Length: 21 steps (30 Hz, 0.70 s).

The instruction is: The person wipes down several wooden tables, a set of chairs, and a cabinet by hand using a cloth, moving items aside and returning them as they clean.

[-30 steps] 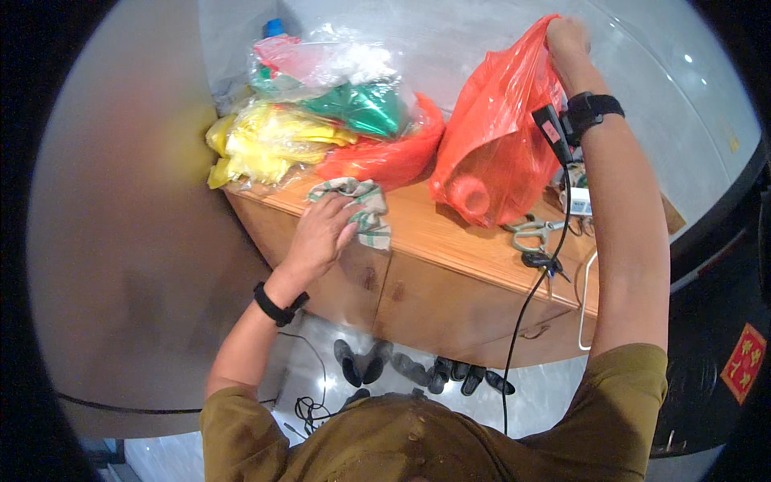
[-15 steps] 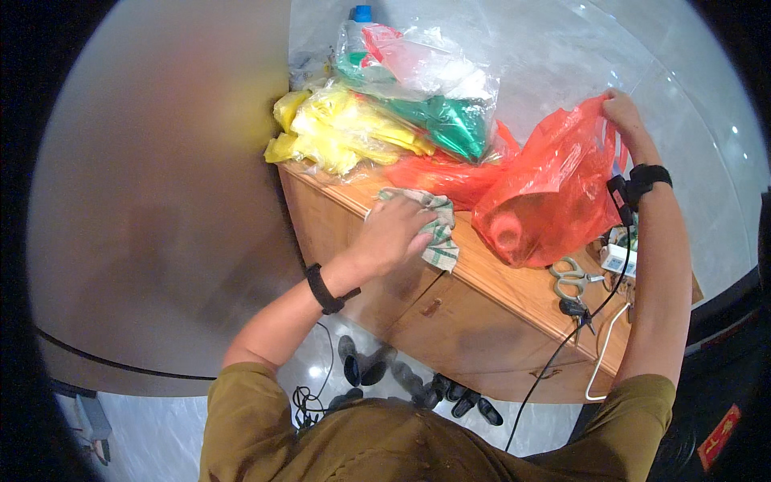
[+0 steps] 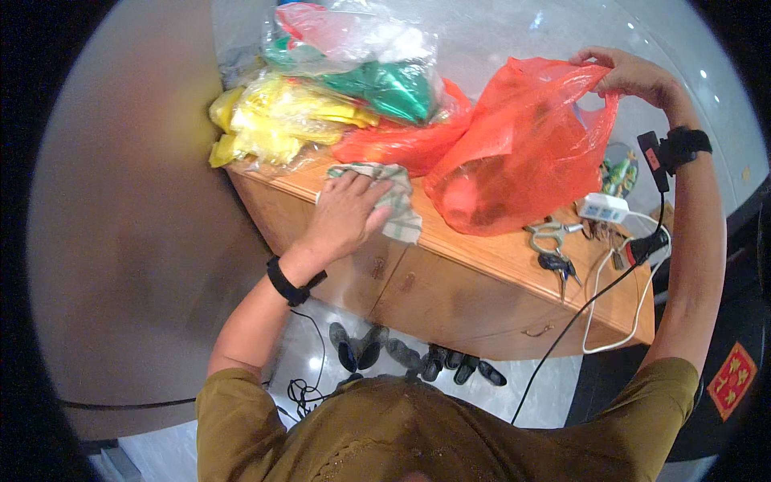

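Note:
My left hand (image 3: 349, 213) presses down on a green-and-white checked cloth (image 3: 397, 210) at the front edge of the wooden cabinet's top (image 3: 482, 253). Its fingers bend over the cloth. At the right, my right hand (image 3: 630, 79) grips the top of a red plastic bag (image 3: 522, 153) by its handle. The bag stands on the cabinet, pulled upright. A rounded thing shows dimly through its thin side, too blurred to name. Left of it lie another red bag (image 3: 397, 145), yellow plastic bags (image 3: 277, 124) and a clear bag (image 3: 353, 48) with green plastic inside.
Scissors (image 3: 550, 233), keys (image 3: 560, 263), a white power strip (image 3: 602, 208) and a white cable (image 3: 593, 317) lie on the cabinet's right part. A black cable (image 3: 554, 351) hangs from my right wrist. Several dark shoes (image 3: 369, 347) stand on the floor below. A tall grey panel (image 3: 136, 225) borders the left.
The view has shifted, so the cabinet sits further left and higher. My right hand still holds the bag, its opening now spread wider. My left hand stays on the cloth.

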Tool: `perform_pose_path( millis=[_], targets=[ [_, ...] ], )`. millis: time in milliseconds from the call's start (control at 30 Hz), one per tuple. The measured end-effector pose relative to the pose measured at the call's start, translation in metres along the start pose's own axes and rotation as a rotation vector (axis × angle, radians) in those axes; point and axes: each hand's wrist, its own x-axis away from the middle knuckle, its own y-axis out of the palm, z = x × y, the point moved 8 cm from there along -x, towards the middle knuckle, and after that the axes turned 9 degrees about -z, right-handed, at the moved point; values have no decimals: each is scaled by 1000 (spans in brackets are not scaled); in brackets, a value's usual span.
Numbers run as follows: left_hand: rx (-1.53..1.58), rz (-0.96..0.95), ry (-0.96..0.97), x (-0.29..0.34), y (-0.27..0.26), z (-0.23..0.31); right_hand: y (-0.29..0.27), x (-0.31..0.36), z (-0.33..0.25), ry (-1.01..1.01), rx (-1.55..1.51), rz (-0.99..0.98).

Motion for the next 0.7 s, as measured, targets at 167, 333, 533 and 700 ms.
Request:
perform_pose_path(
  millis=[167,333,533,700],
  targets=[
    [-33,29,24,-17,9,6,18,69,4,-117,10,41],
    [-47,26,13,-14,11,5,46,145,-6,-522,-119,706],
    [-129,93,46,-12,8,10,233,141,-85,-725,57,626],
    [-54,100,78,-8,5,12,271,59,-52,-492,131,407]
  ],
)
